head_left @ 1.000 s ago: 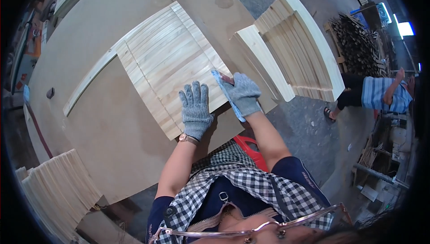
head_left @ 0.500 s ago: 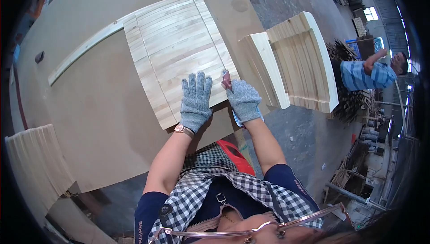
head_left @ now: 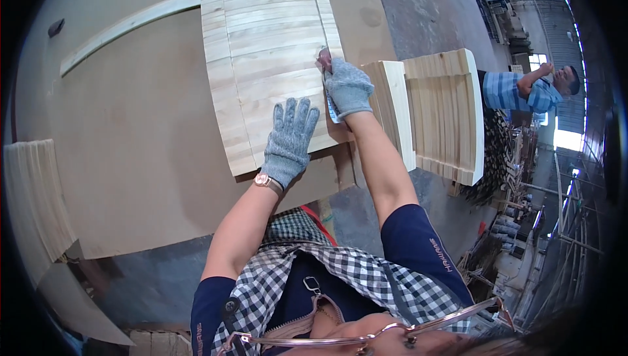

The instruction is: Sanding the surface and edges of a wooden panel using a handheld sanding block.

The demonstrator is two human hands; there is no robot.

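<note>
A panel of pale wooden slats [head_left: 271, 49] lies side by side on the brown board tabletop, with dark lines running across the slats near both ends. My left hand [head_left: 290, 141], in a grey knitted glove, rests flat on the near part of the slats, fingers stretched out. My gloved right hand [head_left: 350, 86] is closed round a slim object [head_left: 325, 58] at the panel's right edge. Its far end is reddish-brown, and a blue-and-white part shows below the palm. The grip hides its middle, so I cannot tell its kind.
A straight wooden strip [head_left: 131, 26] extends left from the panel's far end. Stacked shaped wooden pieces [head_left: 441, 117] stand at the right, and another stack [head_left: 39, 192] at the far left. A small dark object [head_left: 56, 27] lies far left. A person [head_left: 523, 91] stands beyond the right stack.
My right hand has moved away from me along the panel's right edge with the slim object. My left hand stays flat on the slats. The whole view has shifted somewhat.
</note>
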